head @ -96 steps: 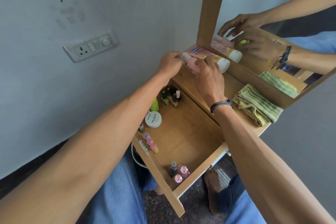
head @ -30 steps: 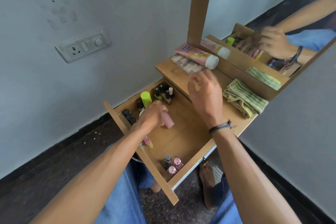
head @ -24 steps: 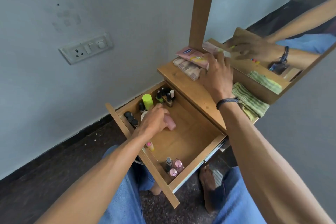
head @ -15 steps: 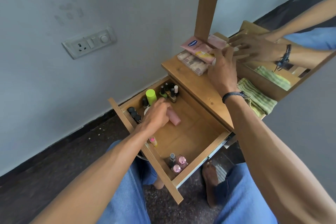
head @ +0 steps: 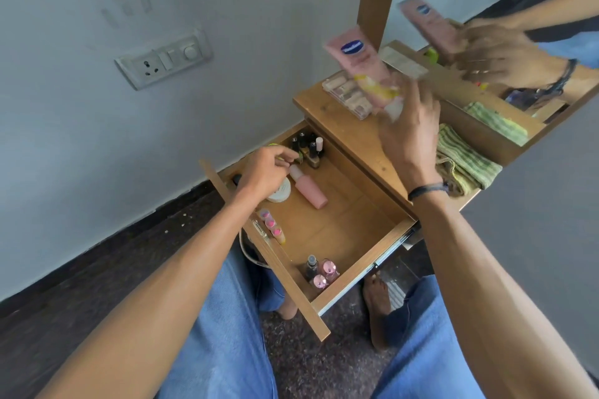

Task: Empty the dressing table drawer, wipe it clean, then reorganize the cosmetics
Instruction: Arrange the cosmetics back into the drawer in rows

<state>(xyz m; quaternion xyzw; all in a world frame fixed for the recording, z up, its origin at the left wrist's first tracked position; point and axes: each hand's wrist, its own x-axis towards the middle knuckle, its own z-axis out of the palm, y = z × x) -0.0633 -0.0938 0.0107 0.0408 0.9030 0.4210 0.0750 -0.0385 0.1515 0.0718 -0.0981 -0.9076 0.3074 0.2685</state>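
- Head view, right side: the right hand [head: 410,139] now grips the pink tube [head: 363,68] by its cap end and holds it up in the air, blurred with motion. Half a second ago the tube lay on the clear palette [head: 346,94], with the hand just reaching it. The palette stays on the surface [head: 350,136], and the striped cloth [head: 463,165] lies folded near the mirror [head: 486,10].
- Head view, left side: the left hand [head: 265,172] has let go of the pink bottle [head: 308,186], which lies on its side in the drawer [head: 340,227] beside the white jar [head: 282,193]. The fingers curl at the nail polish bottles [head: 308,147] in the back corner; whether they pinch anything I cannot tell.
- Meaning for the task: the drawer looks wiped and is being refilled. The tube is probably next to go in, into the bare middle. The palette remains to be put away.
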